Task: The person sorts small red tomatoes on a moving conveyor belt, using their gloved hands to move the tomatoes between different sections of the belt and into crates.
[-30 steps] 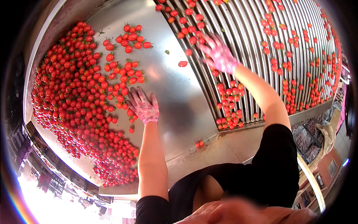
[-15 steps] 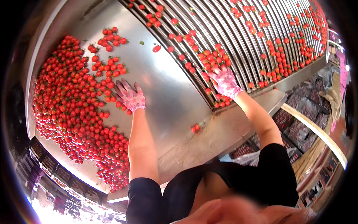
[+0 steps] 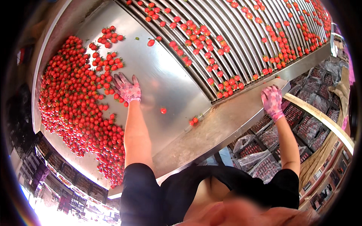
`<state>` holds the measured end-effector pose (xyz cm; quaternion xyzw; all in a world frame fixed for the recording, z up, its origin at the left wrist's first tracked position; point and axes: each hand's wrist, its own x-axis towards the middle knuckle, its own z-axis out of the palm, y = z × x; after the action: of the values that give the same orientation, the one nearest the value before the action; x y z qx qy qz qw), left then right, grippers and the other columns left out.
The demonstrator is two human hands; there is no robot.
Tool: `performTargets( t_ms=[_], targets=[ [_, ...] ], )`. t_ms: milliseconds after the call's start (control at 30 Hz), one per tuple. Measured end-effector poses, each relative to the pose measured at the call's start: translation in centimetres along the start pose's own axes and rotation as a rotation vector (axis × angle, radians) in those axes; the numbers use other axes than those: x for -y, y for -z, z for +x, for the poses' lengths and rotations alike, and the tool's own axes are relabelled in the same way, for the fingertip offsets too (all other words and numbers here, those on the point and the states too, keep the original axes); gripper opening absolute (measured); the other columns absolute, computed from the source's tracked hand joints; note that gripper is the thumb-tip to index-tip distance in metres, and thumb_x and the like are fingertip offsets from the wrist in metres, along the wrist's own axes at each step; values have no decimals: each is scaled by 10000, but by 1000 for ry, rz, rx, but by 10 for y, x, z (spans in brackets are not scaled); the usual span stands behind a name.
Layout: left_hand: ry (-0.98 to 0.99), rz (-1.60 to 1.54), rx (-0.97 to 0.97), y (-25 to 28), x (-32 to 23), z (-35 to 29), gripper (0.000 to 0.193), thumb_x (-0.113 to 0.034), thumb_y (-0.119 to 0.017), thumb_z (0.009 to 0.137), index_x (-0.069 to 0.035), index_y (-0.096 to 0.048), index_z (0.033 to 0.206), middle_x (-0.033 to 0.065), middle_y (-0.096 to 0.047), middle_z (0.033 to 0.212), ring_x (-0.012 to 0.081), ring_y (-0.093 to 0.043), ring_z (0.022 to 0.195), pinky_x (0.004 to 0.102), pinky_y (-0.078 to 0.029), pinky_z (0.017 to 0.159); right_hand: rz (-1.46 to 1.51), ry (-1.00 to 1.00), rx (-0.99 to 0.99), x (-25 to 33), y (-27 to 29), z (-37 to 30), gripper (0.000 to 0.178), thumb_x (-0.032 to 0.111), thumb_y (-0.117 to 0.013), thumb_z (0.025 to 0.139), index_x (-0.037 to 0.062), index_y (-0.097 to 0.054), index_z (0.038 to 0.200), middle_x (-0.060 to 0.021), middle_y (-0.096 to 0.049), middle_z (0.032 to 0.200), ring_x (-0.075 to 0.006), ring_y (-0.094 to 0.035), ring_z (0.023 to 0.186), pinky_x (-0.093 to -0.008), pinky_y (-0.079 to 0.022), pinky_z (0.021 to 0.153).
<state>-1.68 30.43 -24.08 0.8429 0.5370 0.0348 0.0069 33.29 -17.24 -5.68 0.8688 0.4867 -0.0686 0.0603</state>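
Note:
My left hand (image 3: 128,89), in a pink patterned glove, rests on the smooth metal tray (image 3: 169,83) with fingers spread. Its fingertips meet the right edge of a large heap of red cherry tomatoes (image 3: 75,101). Over the front metal ledge (image 3: 222,122), near its right corner, my gloved right hand (image 3: 272,101) has its fingers curled in; whatever they may hold is hidden. Several tomatoes (image 3: 228,86) lie on the metal rollers (image 3: 241,45) at the ledge's far side. A single tomato (image 3: 163,110) sits on the tray between my arms.
Beyond the ledge on the right, dark crates (image 3: 264,150) of tomatoes are covered with clear plastic. A pale wooden bar (image 3: 320,118) runs past them. Two tomatoes (image 3: 193,121) lie by the ledge's inner edge. The tray's raised rim (image 3: 34,109) bounds the left side.
My right hand has left the tomatoes on the rollers and moved right and nearer, to the ledge, its fingers closing. Tomatoes on the rollers have shifted. A tomato now sits on the tray between my arms.

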Motion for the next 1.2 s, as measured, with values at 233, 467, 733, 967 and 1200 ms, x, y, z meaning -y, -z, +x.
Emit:
performTargets(
  t_ms=[233,467,733,967,1200],
  targets=[
    [91,-378,-10,-5,-71,-3,732,-341,-698,810,-42,-407,1411,230,-351,1493,423,-308,1390,524,-254,1157,108,-48,-172,10,-5,6,152,136,-661,794,90,-643,938,-88,-664,961,-326,-589,996,-475,-412,961],
    [-540,-642,79,40,-310,11,609,-366,-748,781,-124,-555,1306,187,-430,1424,375,-413,1302,554,-301,1103,130,-43,-150,7,-8,5,186,150,-655,804,80,-616,973,-126,-647,1068,-352,-560,1045,-495,-399,976],
    [-663,-513,321,22,-393,8,770,-621,-448,929,-202,-274,1550,117,-179,1628,308,-115,1513,550,-4,1216,139,-42,-182,11,-2,6,153,95,-669,777,81,-596,911,-111,-600,934,-344,-557,990,-494,-404,957],
    [-168,-333,56,-31,-251,49,758,-512,-543,901,-73,-358,1491,192,-276,1563,373,-234,1457,574,-150,1185,198,-35,-156,18,0,16,147,86,-663,764,81,-593,893,-106,-602,906,-345,-556,971,-493,-400,953],
    [-403,-197,305,-7,-126,-16,705,-484,-537,927,-131,-353,1510,121,-290,1580,344,-242,1464,565,-143,1192,172,-46,-106,10,2,7,138,95,-654,755,80,-604,883,-113,-612,905,-350,-561,953,-496,-392,956]
  ],
)
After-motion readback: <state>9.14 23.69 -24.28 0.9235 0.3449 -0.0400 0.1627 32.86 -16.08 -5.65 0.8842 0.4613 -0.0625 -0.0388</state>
